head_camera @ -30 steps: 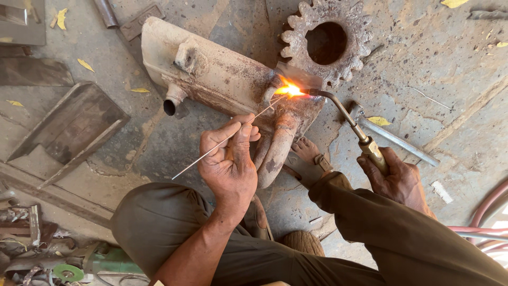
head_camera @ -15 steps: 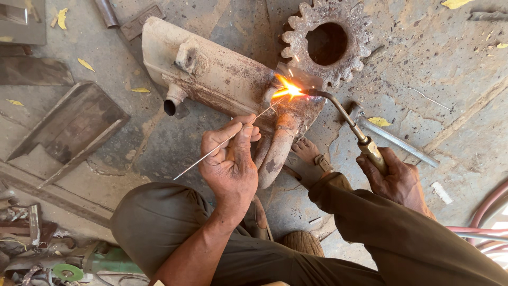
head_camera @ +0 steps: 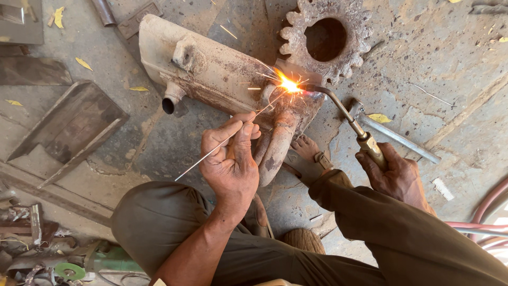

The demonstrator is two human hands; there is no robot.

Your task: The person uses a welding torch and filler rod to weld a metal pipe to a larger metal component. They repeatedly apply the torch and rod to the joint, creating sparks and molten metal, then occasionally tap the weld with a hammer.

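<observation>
My left hand (head_camera: 231, 156) pinches a thin metal filler rod (head_camera: 211, 152) between thumb and fingers, its tip reaching the bright flame (head_camera: 288, 85). My right hand (head_camera: 394, 172) grips the brass handle of a gas torch (head_camera: 344, 114), whose bent nozzle points at that same spot. The flame sits on the right end of a rusty, dented muffler-like metal body (head_camera: 211, 71) lying on the concrete floor, with sparks flying out. A curved pipe (head_camera: 275, 145) runs from the body down toward my knees. My sandalled foot (head_camera: 307, 153) rests beside it.
A large rusty gear wheel (head_camera: 325, 37) lies just behind the flame. A grey steel rod (head_camera: 399, 139) lies right of the torch. Angle-iron pieces (head_camera: 71, 127) sit at left, scrap tools (head_camera: 32, 233) at bottom left, red hoses (head_camera: 487, 209) at right.
The flame spot now throws more sparks. My left hand has shifted slightly, feeding the rod tip into the flame. The torch hand stays nearly still.
</observation>
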